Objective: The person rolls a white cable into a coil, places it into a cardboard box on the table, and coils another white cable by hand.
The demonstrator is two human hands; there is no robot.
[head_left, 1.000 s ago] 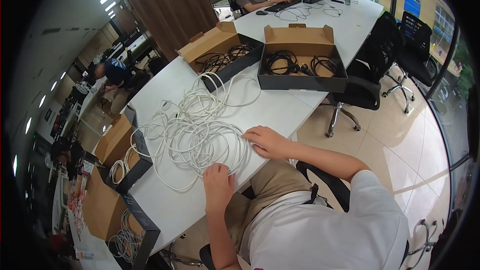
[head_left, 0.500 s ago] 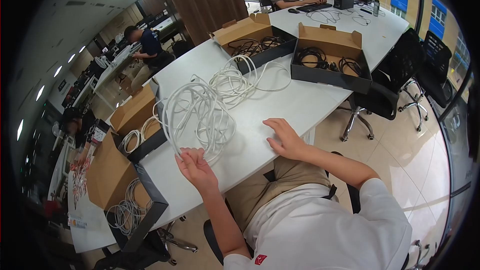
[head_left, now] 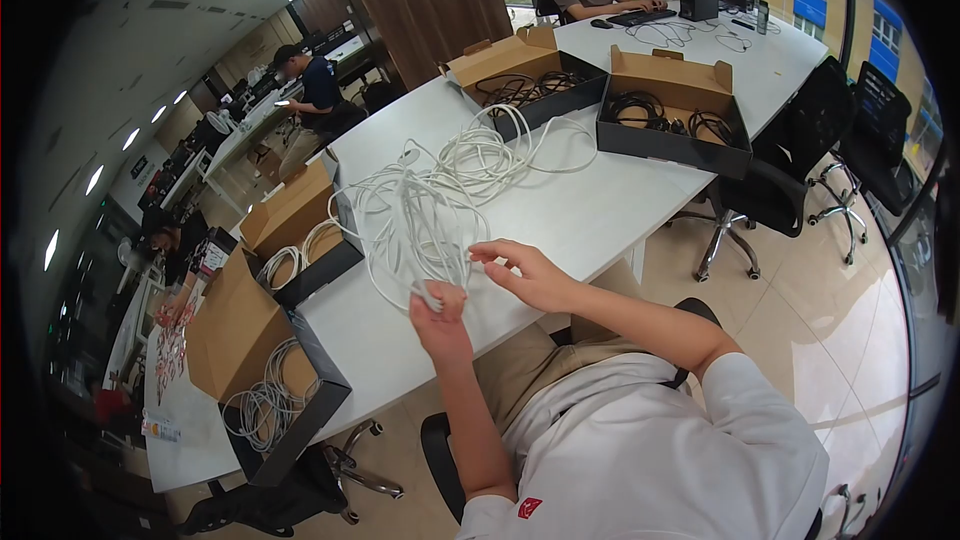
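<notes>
With left hand [head_left: 440, 318] clenched on white cable [head_left: 415, 225] over the counter's [head_left: 610, 195] near edge, and right hand [head_left: 522, 273] half open beside it, contact impossible to tell, best to grip firmly without kinking, smooth strands parallel, and ease crossings apart gradually, never tugging against coils [head_left: 472, 172] farther across the counter.

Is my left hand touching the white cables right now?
Touching. The head view shows the left hand closed on the near side of the white cables, with strands running into its grip.
</notes>
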